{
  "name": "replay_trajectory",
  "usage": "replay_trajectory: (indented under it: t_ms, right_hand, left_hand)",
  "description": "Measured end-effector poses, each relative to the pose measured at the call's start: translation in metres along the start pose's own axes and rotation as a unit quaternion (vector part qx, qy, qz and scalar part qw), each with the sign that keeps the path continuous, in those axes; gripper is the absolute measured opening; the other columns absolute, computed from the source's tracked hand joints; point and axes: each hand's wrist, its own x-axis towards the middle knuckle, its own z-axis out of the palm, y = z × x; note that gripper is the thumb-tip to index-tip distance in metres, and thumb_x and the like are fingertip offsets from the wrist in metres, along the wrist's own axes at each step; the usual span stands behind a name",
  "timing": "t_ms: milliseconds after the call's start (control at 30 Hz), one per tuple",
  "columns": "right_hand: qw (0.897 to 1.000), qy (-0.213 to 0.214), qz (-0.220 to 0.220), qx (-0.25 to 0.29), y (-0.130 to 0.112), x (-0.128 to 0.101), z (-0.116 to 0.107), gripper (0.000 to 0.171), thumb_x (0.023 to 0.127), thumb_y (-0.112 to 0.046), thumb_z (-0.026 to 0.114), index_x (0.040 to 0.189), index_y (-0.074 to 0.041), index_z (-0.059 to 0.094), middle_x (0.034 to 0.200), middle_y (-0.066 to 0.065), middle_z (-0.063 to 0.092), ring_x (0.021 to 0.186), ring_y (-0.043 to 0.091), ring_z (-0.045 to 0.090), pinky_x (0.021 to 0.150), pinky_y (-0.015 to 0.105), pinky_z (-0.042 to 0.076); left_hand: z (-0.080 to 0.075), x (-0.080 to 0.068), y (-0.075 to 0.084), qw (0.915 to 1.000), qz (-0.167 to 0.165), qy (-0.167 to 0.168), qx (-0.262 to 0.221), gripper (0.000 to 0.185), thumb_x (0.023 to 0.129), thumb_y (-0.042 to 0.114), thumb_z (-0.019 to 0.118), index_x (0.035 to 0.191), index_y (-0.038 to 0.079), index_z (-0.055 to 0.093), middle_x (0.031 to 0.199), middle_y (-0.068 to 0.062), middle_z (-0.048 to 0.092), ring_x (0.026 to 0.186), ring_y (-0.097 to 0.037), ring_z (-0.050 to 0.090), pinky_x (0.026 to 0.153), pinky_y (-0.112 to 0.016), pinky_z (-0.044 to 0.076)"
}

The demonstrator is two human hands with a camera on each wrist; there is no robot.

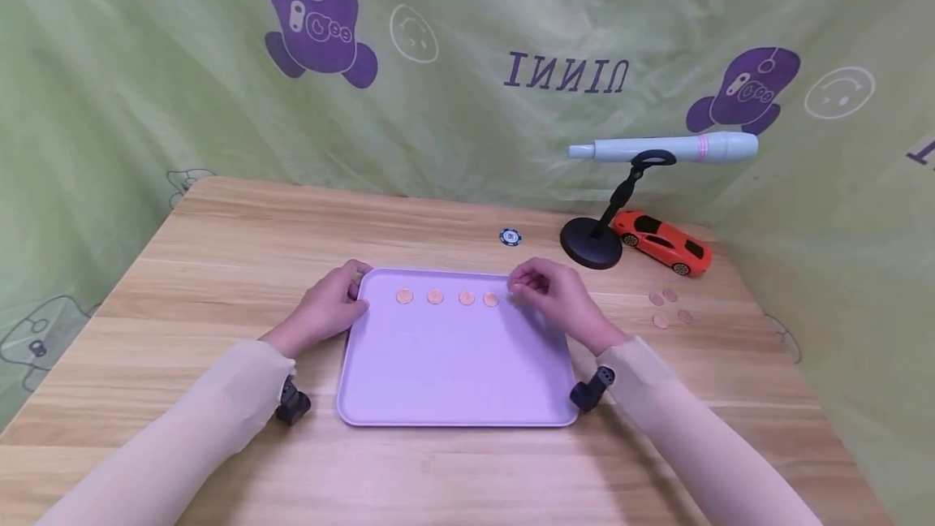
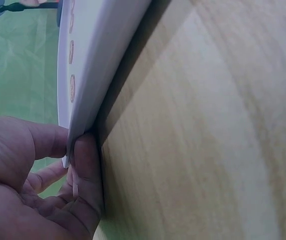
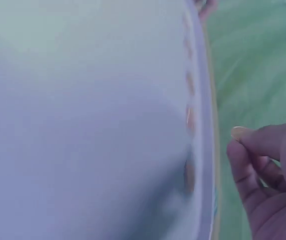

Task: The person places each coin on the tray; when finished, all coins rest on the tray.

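A lavender tray (image 1: 458,364) lies on the wooden table with a row of copper-coloured coins (image 1: 435,297) along its far side. At the tray's far left corner my left hand (image 1: 332,299) grips the rim, thumb on top and a finger underneath, as the left wrist view shows. Over the far right corner is my right hand (image 1: 555,299), thumb and forefinger meeting in a pinch. What looks like a small coin (image 3: 241,132) shows at those fingertips, mostly hidden. Below them, the row's nearest coin (image 3: 189,175) lies on the tray, partly covered by the hand in the head view.
Several loose coins (image 1: 661,321) lie on the table right of the tray. A blue-and-white poker chip (image 1: 510,237) lies behind it. Farther back right stand a light blue microphone (image 1: 657,149) on a black stand (image 1: 590,243) and an orange-red toy car (image 1: 663,243).
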Motion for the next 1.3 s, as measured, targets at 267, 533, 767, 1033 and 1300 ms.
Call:
replay_trajectory:
  t_ms: [267, 533, 767, 1033, 1300]
  right_hand:
    - [0.996, -0.075, -0.005, 0.057, -0.034, 0.011, 0.039, 0.014, 0.092, -0.008, 0.078, 0.105, -0.004, 0.075, 0.096, 0.010, 0.077, 0.085, 0.012, 0.068, 0.077, 0.021, 0.057]
    - [0.986, -0.140, -0.037, 0.084, -0.053, 0.015, 0.080, 0.009, 0.093, -0.008, 0.076, 0.101, -0.004, 0.074, 0.094, 0.010, 0.076, 0.083, 0.005, 0.065, 0.079, 0.021, 0.056]
    - [0.980, -0.168, -0.054, 0.092, -0.070, 0.021, 0.106, 0.006, 0.094, -0.007, 0.076, 0.098, -0.005, 0.074, 0.091, 0.007, 0.074, 0.081, 0.002, 0.063, 0.077, 0.017, 0.054]
    - [0.980, -0.174, -0.066, 0.068, -0.082, 0.022, 0.116, 0.005, 0.095, -0.004, 0.072, 0.099, 0.000, 0.071, 0.091, 0.009, 0.071, 0.080, 0.003, 0.059, 0.075, 0.015, 0.052]
    - [0.981, -0.181, -0.072, 0.004, -0.091, 0.026, 0.116, 0.005, 0.094, 0.000, 0.069, 0.098, -0.002, 0.071, 0.089, 0.007, 0.070, 0.081, 0.008, 0.059, 0.076, 0.017, 0.051]
  left_hand:
    - [0.001, 0.000, -0.001, 1.0000, -0.002, 0.003, 0.002, 0.053, 0.093, 0.000, 0.061, 0.144, -0.007, 0.047, 0.101, -0.021, 0.065, 0.084, -0.025, 0.064, 0.074, -0.032, 0.055]
    - [0.003, 0.000, -0.002, 1.0000, -0.003, -0.002, 0.001, 0.052, 0.094, 0.002, 0.060, 0.143, -0.005, 0.048, 0.102, -0.020, 0.066, 0.087, -0.025, 0.064, 0.077, -0.033, 0.055]
    - [0.002, 0.000, -0.004, 0.9999, 0.001, 0.009, 0.008, 0.050, 0.093, 0.002, 0.061, 0.142, -0.005, 0.049, 0.100, -0.019, 0.065, 0.086, -0.025, 0.062, 0.075, -0.031, 0.052]
    - [0.001, -0.002, -0.004, 0.9999, 0.004, 0.012, 0.008, 0.052, 0.092, 0.003, 0.062, 0.142, -0.005, 0.050, 0.100, -0.019, 0.064, 0.086, -0.025, 0.062, 0.074, -0.031, 0.051]
    - [0.002, -0.001, -0.004, 0.9998, 0.007, 0.014, 0.010, 0.052, 0.092, 0.003, 0.062, 0.142, -0.005, 0.049, 0.101, -0.019, 0.065, 0.086, -0.024, 0.062, 0.075, -0.031, 0.051]
